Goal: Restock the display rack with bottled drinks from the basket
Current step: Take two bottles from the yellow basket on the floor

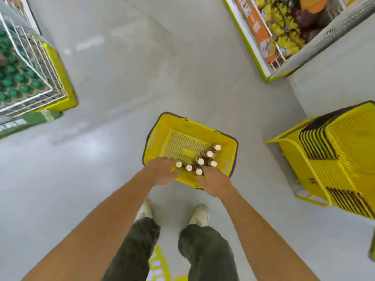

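A yellow plastic basket (162, 134) stands on the grey floor in front of my feet. Several dark bottles with white caps (209, 154) stand clustered in its near right part. My left hand (160, 171) reaches over the near left rim, its fingers beside the leftmost bottle (178, 164). My right hand (217, 183) is over the near rim, its fingers against the closest bottle (198, 171). The fingertips of both hands are hidden, so no grip shows. A wire display rack (40, 63) with green-capped bottles stands far left.
A stack of yellow baskets (334, 159) on a yellow stand sits close on the right. A shelf unit with yellow snack packs (284, 27) is at the upper right. Open grey floor lies between the basket and the rack. My shoes (199, 214) are just behind the basket.
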Motion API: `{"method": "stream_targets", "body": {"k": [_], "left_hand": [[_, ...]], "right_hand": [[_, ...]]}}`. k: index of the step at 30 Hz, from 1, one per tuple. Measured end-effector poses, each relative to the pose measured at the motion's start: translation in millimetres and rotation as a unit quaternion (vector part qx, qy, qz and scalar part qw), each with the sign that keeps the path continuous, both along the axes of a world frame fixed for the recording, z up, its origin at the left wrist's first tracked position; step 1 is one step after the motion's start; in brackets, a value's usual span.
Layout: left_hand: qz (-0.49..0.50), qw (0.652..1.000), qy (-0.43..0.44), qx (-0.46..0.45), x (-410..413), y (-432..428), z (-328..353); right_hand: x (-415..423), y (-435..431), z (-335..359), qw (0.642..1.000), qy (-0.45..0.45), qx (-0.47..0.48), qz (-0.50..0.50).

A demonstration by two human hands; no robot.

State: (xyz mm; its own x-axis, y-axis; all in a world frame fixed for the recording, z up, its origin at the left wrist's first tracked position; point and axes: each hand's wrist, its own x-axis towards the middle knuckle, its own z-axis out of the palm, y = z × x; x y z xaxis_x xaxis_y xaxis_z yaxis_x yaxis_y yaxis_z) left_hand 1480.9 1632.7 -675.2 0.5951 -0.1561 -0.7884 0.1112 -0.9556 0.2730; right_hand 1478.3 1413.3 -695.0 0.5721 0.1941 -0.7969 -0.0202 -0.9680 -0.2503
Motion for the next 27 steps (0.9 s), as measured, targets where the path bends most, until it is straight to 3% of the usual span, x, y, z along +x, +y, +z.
{"method": "stream_targets", "body": {"k": [8, 16, 22, 27], "left_hand": [[-0.011, 0.998, -0.038, -0.04, -3.4, -5.7, -215.3], [-0.036, 0.992, -0.093, -0.079, 5.3, -13.3, -322.4], [0.101, 0.956, -0.157, -0.228, 10.3, 10.7, -305.1], [0.184, 0.926, -0.18, -0.277, 21.2, 47.4, -149.3]], "right_hand": [[-9.1, 24.0, -212.4, 0.997, -0.06, 0.032, 0.037], [-1.9, 18.4, -299.3, 0.991, -0.093, 0.031, 0.094], [7.6, 14.8, -276.5, 0.981, -0.136, 0.141, -0.001], [30.0, 35.5, -121.8, 0.951, -0.218, 0.21, -0.068]]}}
